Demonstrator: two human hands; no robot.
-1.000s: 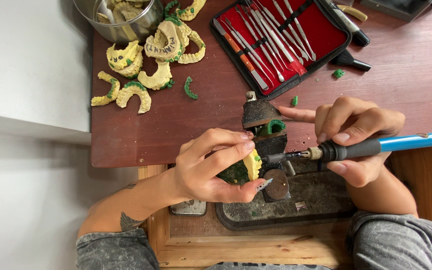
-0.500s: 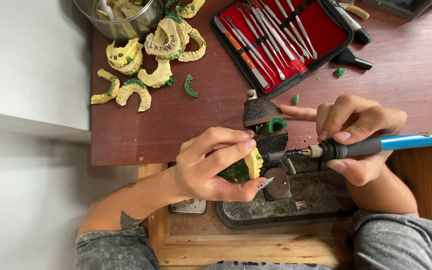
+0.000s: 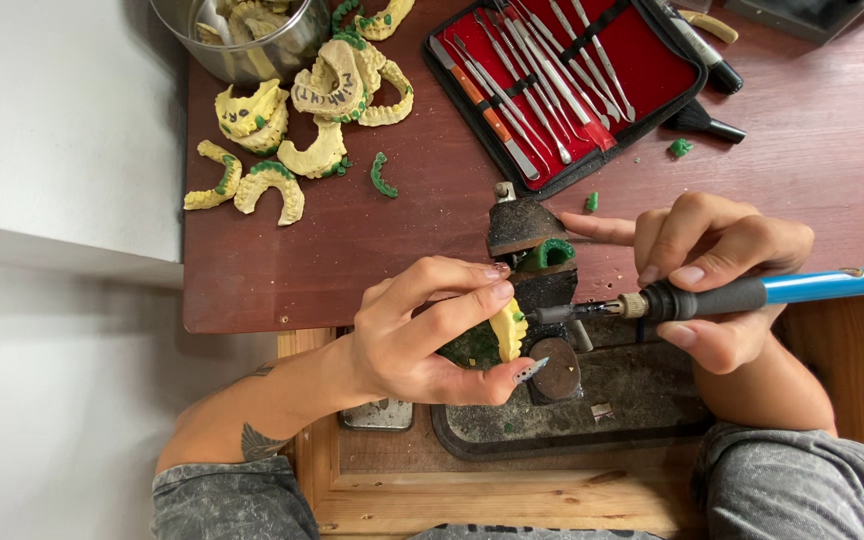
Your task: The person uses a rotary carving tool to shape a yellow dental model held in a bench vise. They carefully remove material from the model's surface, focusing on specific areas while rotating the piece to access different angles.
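While the left hand [image 3: 407,335] pinches a yellow cast [image 3: 508,328], the right hand [image 3: 717,275] grips a blue-handled iron [image 3: 752,293], tip beside it.

case: open zip pouch [image 3: 642,75] w/ red lining, black edge, top centre of the brown desk, kinda tilted, lid flap folded out | labels: dark handwritten marking on a yellow plaster cast [image 3: 327,90] just left of the pouch, near the steel bowl [image 3: 282,50] | signs/screens: none afaik
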